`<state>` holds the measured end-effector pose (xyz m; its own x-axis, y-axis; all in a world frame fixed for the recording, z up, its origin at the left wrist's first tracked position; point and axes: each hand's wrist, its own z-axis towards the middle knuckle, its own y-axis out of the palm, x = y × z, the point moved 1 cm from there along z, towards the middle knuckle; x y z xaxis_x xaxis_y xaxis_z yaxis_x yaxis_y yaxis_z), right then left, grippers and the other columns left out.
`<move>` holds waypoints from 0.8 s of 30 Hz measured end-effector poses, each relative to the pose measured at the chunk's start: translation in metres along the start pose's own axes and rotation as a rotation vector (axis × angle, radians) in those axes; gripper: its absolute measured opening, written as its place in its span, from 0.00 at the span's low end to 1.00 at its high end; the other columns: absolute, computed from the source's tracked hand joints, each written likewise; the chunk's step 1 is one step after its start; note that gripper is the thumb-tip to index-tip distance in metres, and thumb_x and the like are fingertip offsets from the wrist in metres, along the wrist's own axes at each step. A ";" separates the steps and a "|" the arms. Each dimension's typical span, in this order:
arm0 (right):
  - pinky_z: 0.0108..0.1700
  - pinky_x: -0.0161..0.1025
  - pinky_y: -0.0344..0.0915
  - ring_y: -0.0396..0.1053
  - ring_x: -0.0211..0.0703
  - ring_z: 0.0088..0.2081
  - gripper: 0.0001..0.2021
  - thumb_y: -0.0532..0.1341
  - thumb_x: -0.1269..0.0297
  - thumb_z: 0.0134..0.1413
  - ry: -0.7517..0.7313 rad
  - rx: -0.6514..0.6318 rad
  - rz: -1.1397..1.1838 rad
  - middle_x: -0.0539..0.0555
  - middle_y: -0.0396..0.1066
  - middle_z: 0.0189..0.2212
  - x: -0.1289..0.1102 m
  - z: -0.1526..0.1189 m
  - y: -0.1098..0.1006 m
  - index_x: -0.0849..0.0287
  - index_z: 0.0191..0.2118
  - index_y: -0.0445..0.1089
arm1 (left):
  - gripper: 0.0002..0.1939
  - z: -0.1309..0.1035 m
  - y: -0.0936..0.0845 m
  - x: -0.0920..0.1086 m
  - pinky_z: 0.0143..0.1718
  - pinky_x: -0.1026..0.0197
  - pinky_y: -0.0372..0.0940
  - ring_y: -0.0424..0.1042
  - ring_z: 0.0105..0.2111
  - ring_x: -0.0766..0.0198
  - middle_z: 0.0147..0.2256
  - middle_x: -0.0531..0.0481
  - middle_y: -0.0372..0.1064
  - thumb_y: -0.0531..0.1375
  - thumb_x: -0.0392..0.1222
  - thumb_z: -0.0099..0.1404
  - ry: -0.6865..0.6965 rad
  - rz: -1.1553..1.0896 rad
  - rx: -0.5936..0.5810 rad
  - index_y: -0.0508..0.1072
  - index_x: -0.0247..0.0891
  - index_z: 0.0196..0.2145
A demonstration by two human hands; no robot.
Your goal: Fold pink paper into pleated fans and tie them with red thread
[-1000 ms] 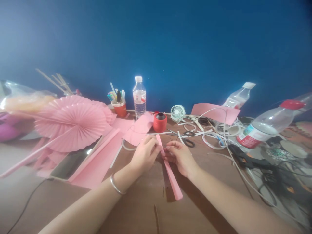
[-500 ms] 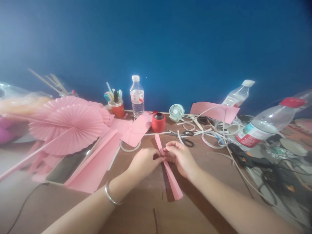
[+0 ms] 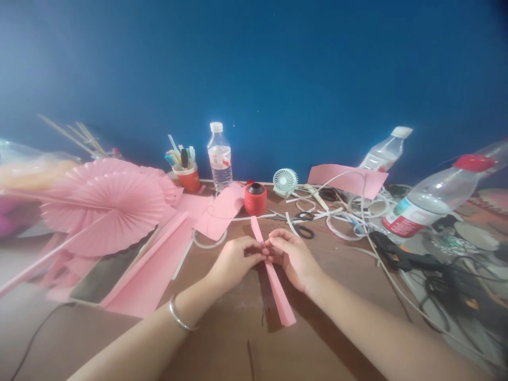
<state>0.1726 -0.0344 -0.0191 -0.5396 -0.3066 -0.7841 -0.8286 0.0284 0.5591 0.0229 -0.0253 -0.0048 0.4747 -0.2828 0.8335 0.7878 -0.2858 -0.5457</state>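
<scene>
A narrow folded strip of pink paper [image 3: 280, 296] runs slantwise between my hands, just above the brown table. My left hand [image 3: 240, 260] pinches its middle from the left, thumb and fingertips together. From the other side, my right hand [image 3: 291, 256] also has its fingers closed on the strip's middle, and the fingertips of both hands meet there. The exact grip is partly hidden behind the fingers. Beyond the strip's far end stands a red round container with a dark top [image 3: 255, 199]. Black-handled scissors [image 3: 305, 231] lie to the right of it.
Pink pleated paper fans [image 3: 107, 206] and pink sheets [image 3: 146, 286] cover the left side. A cup of markers [image 3: 188, 179], a water bottle [image 3: 220, 164] and a small fan [image 3: 285, 182] stand at the back. Cables, a large bottle [image 3: 431, 203] and a black glue gun [image 3: 400, 256] crowd the right.
The fingers of my left hand have shifted on the strip and now meet the right fingertips more closely. The whole view has moved slightly, with things appearing a little further left.
</scene>
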 end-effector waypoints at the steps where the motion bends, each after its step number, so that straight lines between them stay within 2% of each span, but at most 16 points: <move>1: 0.27 0.31 0.63 0.70 0.36 0.25 0.09 0.65 0.67 0.38 0.000 -0.004 0.008 0.48 0.71 0.23 0.000 0.000 0.000 0.58 0.28 0.65 | 0.03 0.000 0.000 0.000 0.33 0.64 0.62 0.68 0.30 0.66 0.30 0.53 0.71 0.58 0.36 0.56 0.010 -0.002 0.006 0.72 0.38 0.30; 11: 0.27 0.29 0.60 0.66 0.33 0.26 0.06 0.64 0.68 0.41 -0.178 -0.021 -0.050 0.47 0.70 0.23 0.001 -0.001 0.001 0.58 0.28 0.68 | 0.04 -0.002 0.001 0.008 0.35 0.63 0.62 0.66 0.34 0.66 0.33 0.52 0.67 0.55 0.34 0.58 0.115 0.038 0.035 0.70 0.38 0.30; 19: 0.27 0.29 0.63 0.67 0.35 0.28 0.07 0.66 0.67 0.40 -0.229 0.009 -0.064 0.47 0.70 0.24 0.003 -0.002 0.002 0.58 0.29 0.68 | 0.05 -0.002 0.005 0.005 0.35 0.63 0.61 0.66 0.34 0.66 0.33 0.52 0.67 0.55 0.32 0.57 0.132 -0.022 0.097 0.70 0.38 0.30; 24: 0.27 0.29 0.62 0.68 0.36 0.29 0.07 0.66 0.66 0.41 -0.248 -0.001 -0.088 0.48 0.71 0.25 0.005 -0.001 0.002 0.59 0.29 0.68 | 0.06 -0.001 0.007 0.002 0.33 0.64 0.60 0.65 0.32 0.67 0.32 0.53 0.66 0.56 0.31 0.56 0.117 -0.019 0.089 0.70 0.38 0.30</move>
<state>0.1680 -0.0371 -0.0214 -0.4857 -0.0649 -0.8717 -0.8738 0.0106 0.4861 0.0290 -0.0285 -0.0066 0.4148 -0.3844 0.8247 0.8303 -0.2108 -0.5159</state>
